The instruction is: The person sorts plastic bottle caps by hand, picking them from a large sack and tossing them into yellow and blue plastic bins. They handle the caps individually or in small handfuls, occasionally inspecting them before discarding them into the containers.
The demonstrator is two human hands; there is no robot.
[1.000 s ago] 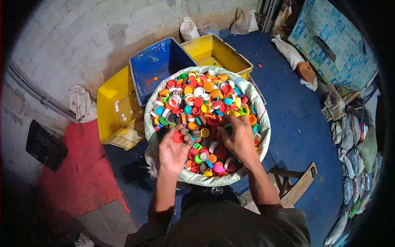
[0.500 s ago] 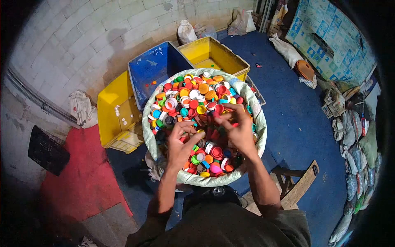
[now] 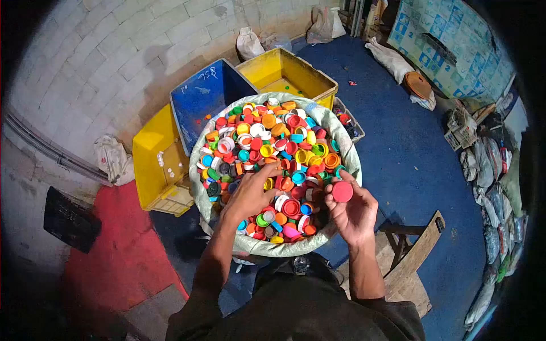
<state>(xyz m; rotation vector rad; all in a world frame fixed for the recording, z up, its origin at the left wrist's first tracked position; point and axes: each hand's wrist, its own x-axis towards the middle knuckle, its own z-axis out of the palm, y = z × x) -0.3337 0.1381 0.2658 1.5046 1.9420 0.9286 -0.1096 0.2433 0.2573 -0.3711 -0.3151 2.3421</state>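
Note:
A large pale green woven sack (image 3: 196, 170) stands in front of me, filled with loose plastic bottle caps (image 3: 259, 131) in red, orange, yellow, green, blue and white. My right hand (image 3: 355, 216), at the sack's right rim, has a round red bottle cap (image 3: 342, 191) in its fingers, flat top facing me. Over the middle left of the heap, my left hand (image 3: 250, 193) reaches in with thumb and fingers apart. Its fingertips are close to yellow and orange caps, and I see nothing clearly gripped there.
Behind the sack stand a blue bin (image 3: 199, 105) and a yellow bin (image 3: 318, 85); another yellow bin (image 3: 151, 170) with a few white caps is at left. A wooden stool (image 3: 412, 256) is near my right side. Stuffed bags (image 3: 492, 227) line the far right.
My right hand has moved right and down to the rim and turned over, now showing a red cap. My left hand has opened wider over the caps. The view has shifted slightly.

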